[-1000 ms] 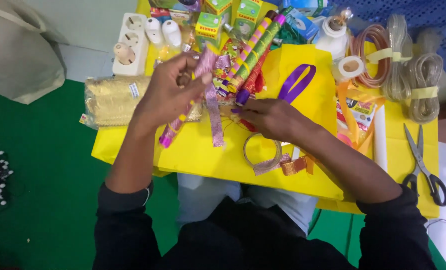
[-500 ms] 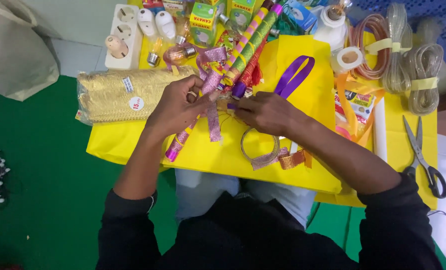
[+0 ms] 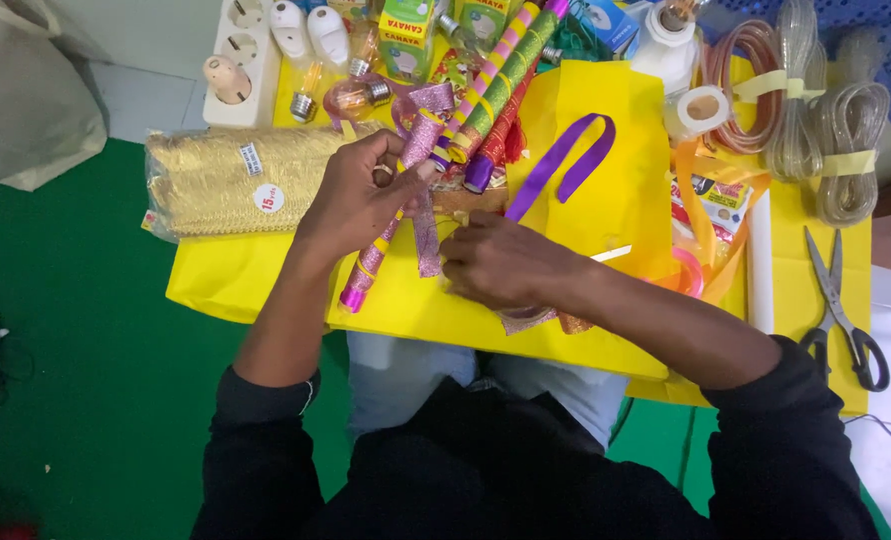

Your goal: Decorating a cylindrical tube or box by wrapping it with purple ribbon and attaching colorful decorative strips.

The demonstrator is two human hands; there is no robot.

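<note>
Hiding part of a small tan piece (image 3: 471,203), the right hand (image 3: 506,262) is pinching at it with closed fingers; what exactly they are gripping is hard to tell. The left hand (image 3: 358,200) is closing around a glittery pink-and-yellow striped stick (image 3: 381,250), running diagonally from lower left to upper right on the yellow paper-covered bench (image 3: 266,275). A purple satin ribbon loop (image 3: 564,160), gold trim packet (image 3: 231,180) and steel scissors (image 3: 841,305) are lying nearby.

Scissors (image 3: 844,305) are being seen lying near right on the yellow desk (image 3: 236,280); a white power strip (image 3: 238,62) is being seen far left.
</note>
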